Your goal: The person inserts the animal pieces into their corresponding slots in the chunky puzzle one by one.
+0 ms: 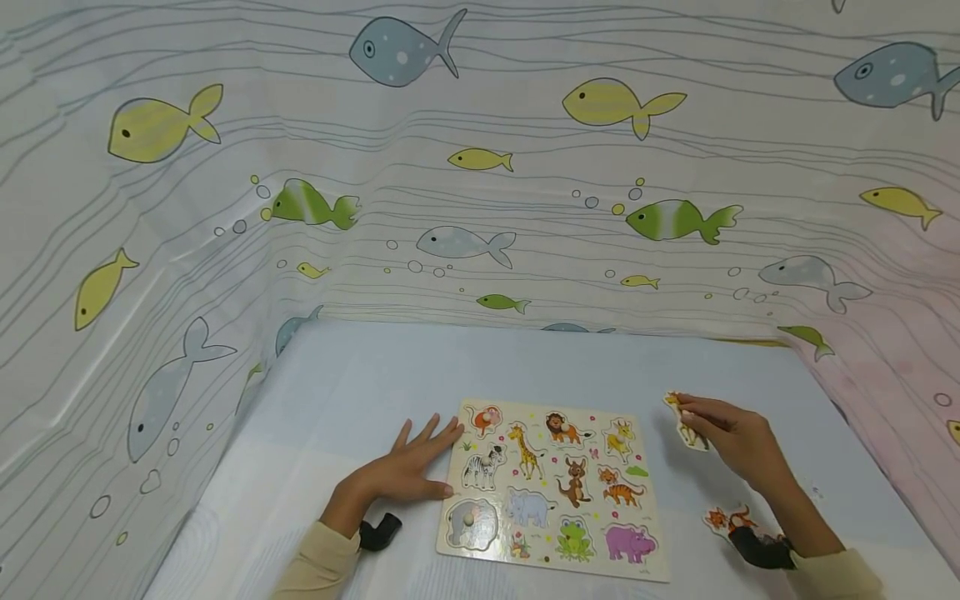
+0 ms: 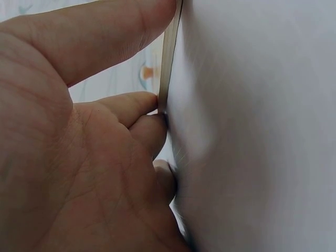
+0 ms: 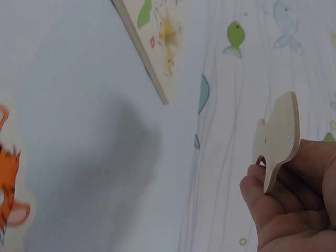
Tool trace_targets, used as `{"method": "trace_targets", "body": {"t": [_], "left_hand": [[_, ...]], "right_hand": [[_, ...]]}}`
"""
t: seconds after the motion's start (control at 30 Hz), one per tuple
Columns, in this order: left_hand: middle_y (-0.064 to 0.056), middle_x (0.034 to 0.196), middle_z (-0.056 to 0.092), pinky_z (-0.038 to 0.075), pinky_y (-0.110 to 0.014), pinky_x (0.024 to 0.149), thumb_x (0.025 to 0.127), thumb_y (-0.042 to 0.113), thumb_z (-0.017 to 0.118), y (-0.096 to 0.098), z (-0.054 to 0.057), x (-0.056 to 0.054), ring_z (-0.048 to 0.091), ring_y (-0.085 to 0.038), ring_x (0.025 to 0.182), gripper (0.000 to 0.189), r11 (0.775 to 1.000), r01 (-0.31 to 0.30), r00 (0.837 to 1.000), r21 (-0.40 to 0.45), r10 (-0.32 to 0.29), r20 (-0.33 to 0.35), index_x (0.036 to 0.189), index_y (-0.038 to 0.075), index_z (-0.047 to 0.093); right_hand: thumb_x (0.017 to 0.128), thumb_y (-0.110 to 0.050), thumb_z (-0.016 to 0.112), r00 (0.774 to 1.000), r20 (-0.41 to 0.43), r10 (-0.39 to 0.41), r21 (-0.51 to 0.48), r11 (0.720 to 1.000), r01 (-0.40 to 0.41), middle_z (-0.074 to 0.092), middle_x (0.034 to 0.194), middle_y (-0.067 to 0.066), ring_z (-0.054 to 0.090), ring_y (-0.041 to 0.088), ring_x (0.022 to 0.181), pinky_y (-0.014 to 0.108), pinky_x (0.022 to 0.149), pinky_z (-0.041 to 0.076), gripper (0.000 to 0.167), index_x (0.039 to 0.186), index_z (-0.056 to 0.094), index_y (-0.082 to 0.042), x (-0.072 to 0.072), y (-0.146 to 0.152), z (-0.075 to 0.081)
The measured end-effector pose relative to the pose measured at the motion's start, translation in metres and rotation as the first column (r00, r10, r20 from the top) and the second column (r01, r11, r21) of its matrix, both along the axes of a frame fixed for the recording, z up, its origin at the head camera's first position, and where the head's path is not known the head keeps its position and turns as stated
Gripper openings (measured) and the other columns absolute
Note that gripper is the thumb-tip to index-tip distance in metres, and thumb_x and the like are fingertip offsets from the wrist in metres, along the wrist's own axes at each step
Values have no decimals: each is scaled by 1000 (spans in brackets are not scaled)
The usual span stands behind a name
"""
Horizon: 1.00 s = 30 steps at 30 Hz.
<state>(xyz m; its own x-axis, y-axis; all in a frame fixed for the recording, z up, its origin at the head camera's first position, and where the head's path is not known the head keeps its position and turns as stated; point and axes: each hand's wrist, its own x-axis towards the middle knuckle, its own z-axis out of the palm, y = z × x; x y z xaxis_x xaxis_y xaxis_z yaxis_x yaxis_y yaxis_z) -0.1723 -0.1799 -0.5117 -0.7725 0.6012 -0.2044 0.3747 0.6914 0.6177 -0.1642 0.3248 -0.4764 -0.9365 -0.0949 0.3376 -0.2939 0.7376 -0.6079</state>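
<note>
A wooden animal puzzle board lies flat on the table. At its left edge, my left hand is spread palm down, its thumb and fingertips touching the board; the left wrist view has the board's thin side edge against the fingers. My right hand pinches a giraffe puzzle piece, raised to the right of the board. In the right wrist view, the plain wooden back of the giraffe piece shows. A knobbed elephant piece sits at the board's lower left corner.
A tiger piece lies on the table right of the board, partly hidden by the black wrist strap. Fish-patterned sheeting stands behind the table and along both sides.
</note>
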Motion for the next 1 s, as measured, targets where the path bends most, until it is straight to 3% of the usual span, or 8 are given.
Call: {"method": "trace_targets", "body": {"t": [0.3, 0.57, 0.63, 0.83, 1.0], "left_hand": [[-7, 168, 16, -15, -63, 120, 89, 39, 72, 0, 1, 0, -2, -36, 156, 93, 1000, 4, 1000, 2, -4, -1, 161, 15, 19], [-7, 168, 16, -14, -64, 120, 88, 39, 72, 0, 2, -1, -1, -36, 157, 92, 1000, 7, 1000, 11, -7, 3, 161, 15, 20], [-7, 168, 16, -14, -64, 120, 89, 39, 72, 0, 3, 0, -1, -36, 157, 92, 1000, 8, 1000, 13, -8, 7, 161, 16, 20], [-7, 168, 16, -14, -63, 120, 88, 39, 72, 0, 4, 1, -1, -36, 157, 92, 1000, 1, 1000, 11, -1, 12, 161, 16, 21], [-7, 168, 16, -14, -63, 120, 88, 39, 72, 1, 4, 1, -1, -36, 157, 92, 1000, -6, 1000, 10, 6, 10, 161, 15, 21]], "right_hand": [[93, -16, 70, 996, -17, 91, -35, 995, -92, 72, 123, 11, 55, -21, 104, 6, 72, 52, 24, 116, 76, -12, -11, -35, -1], [93, -16, 70, 993, -22, 118, -54, 991, -119, 72, 124, 8, 60, -14, 106, 4, 80, 51, 23, 115, 76, -12, -15, -59, -1], [92, -16, 71, 992, -27, 120, -56, 991, -122, 72, 124, 7, 63, -9, 107, 4, 80, 51, 23, 114, 76, -12, -16, -65, -1], [91, -13, 71, 987, -33, 159, -80, 984, -161, 72, 123, 10, 72, 23, 108, 7, 83, 52, 21, 112, 77, -11, -17, -84, -3], [92, -13, 71, 980, -28, 195, -88, 976, -197, 72, 124, 8, 71, 29, 110, 12, 83, 55, 22, 113, 77, -10, -18, -98, -5]]}}
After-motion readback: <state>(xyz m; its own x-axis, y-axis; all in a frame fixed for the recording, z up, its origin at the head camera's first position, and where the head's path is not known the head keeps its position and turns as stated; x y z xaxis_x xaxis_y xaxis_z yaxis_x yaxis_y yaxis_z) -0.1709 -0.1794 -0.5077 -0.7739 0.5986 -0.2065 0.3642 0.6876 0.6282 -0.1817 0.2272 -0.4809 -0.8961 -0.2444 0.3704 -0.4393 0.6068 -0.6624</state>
